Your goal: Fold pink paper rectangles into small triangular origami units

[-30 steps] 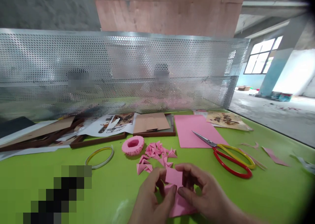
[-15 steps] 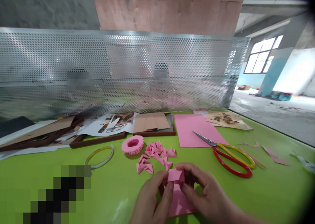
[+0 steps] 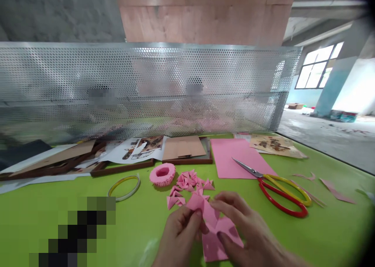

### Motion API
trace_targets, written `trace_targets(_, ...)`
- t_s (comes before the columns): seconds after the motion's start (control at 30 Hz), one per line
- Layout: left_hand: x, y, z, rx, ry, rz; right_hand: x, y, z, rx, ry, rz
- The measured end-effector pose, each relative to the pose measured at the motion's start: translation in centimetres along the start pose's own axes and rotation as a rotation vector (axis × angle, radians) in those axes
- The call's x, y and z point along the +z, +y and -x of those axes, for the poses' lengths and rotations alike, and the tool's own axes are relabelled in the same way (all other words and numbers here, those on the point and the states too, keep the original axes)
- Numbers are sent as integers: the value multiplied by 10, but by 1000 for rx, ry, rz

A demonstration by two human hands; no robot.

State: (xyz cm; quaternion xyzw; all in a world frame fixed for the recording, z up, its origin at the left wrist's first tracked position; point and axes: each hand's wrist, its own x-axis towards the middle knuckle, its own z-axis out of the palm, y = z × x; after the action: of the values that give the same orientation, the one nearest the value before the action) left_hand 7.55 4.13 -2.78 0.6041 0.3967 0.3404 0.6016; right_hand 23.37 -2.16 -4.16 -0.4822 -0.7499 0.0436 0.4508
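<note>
Between the thumb and fingers of my left hand (image 3: pixel 183 230) is a small creased piece of pink paper (image 3: pixel 208 213), partly unfolded. My right hand (image 3: pixel 246 228) is on its right side with thumb and fingers apart; the fingertips are close to the paper's edge, and contact is unclear. Beneath both hands lie small pink paper sheets (image 3: pixel 213 251) on the green table. Just beyond my hands is a pile of folded pink paper triangles (image 3: pixel 190 180). A ring built of pink folded pieces (image 3: pixel 162 174) stands behind them to the left.
Scissors (image 3: pixel 272 185) with red and yellow handles rest partly on a large pink sheet (image 3: pixel 237 153). A roll of tape (image 3: pixel 124 188) lies at left. Frames and papers (image 3: pixel 184 147) line the back, before a perforated metal screen (image 3: pixel 164 87). Paper scraps (image 3: pixel 336 190) lie right.
The compactly folded pink paper held by both hands has been opened out. My right hand's fingers have spread from it, while my left hand keeps its pinch. The view has shifted slightly.
</note>
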Motion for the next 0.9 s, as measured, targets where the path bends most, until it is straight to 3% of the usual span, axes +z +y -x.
trace_targets(0.17, 4, -2, -1, -74, -112, 170, -4, 2, -1, -172, 85, 168)
trace_targets(0.27, 5, -6, -1, -115, -123, 307, 2, 6, 0, -271, 202, 234)
trace_targets(0.4, 3, -10, -1, -140, -133, 361, 4, 9, -1, -284, 357, 228)
trace_targets(0.5, 2, -10, -1, -135, -139, 400, -6, 7, -2, -348, 207, 311)
trace_targets(0.53, 2, -9, -1, -137, -141, 407, -10, 6, -2, -326, 111, 321)
trace_targets(0.6, 3, -7, 0, -150, -147, 411, -16, 3, -2, -287, 40, 308)
trace_targets(0.77, 2, -7, -1, -192, -137, 399, -16, 2, -2, -270, 57, 236)
trace_targets(0.9, -2, -11, -5, -222, -180, 320, -18, 2, -1, -283, -30, 277)
